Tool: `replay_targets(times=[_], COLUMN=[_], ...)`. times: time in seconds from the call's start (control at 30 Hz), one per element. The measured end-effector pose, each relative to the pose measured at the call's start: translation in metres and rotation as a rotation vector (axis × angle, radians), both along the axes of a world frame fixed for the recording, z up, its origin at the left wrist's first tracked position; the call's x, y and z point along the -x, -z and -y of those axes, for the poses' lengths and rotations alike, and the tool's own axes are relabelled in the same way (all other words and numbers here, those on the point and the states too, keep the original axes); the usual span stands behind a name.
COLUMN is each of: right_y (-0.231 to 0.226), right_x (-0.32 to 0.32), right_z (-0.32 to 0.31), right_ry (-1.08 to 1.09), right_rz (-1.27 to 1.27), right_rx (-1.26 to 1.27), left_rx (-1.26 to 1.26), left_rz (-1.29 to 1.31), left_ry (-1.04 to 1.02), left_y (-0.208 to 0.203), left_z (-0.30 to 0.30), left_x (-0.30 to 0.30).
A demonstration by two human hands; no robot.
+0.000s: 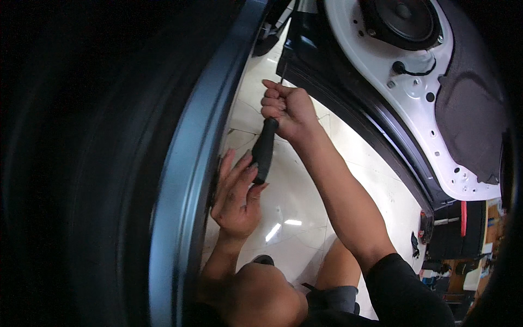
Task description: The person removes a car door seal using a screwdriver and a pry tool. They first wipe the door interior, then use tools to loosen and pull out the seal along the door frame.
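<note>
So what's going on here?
Someone's crouched beside an open car door with its white inner panel and speaker exposed. The right hand grips a black-handled tool, its thin shaft pointing away from the person. The left hand is at the handle's butt end, fingers loosely open; can't tell if they touch it. Blue metal edge on the left. Tip contact isn't clear.

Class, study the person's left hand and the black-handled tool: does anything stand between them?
Nothing visible does. The left hand is right at the lower end of the black-handled tool, though actual contact is hard to tell. The right hand is closed around the tool farther up.
</note>
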State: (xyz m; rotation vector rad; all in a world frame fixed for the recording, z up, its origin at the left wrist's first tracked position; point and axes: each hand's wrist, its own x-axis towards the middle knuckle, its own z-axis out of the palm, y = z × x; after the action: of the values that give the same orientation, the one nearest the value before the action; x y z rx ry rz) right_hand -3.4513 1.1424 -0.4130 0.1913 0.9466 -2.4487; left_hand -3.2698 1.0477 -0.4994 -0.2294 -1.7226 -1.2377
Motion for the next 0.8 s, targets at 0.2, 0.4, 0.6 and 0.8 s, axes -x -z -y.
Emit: replay_targets(times=[0.2,0.4,0.6,0.8], right_y=[-0.002,-0.004,-0.006,-0.018], right_x=[-0.004,-0.004,0.004,0.018], right_z=[0.003,0.000,0.004,0.019], right_ry=[0.029,0.016,-0.014,0.075], right_rz=[0.051,0.046,0.078,0.076], right_rx=[-0.004,-0.003,0.142,0.100], left_rx=[0.050,0.057,-0.032,0.054], left_rz=[-0.015,-0.004,-0.121,0.100], left_ry=[-0.009,-0.035,-0.060,-0.218], left_y=[-0.002,-0.004,-0.025,-0.077], left_z=[0.004,0.002,0.003,0.000], left_x=[-0.001,-0.002,0.013,0.011])
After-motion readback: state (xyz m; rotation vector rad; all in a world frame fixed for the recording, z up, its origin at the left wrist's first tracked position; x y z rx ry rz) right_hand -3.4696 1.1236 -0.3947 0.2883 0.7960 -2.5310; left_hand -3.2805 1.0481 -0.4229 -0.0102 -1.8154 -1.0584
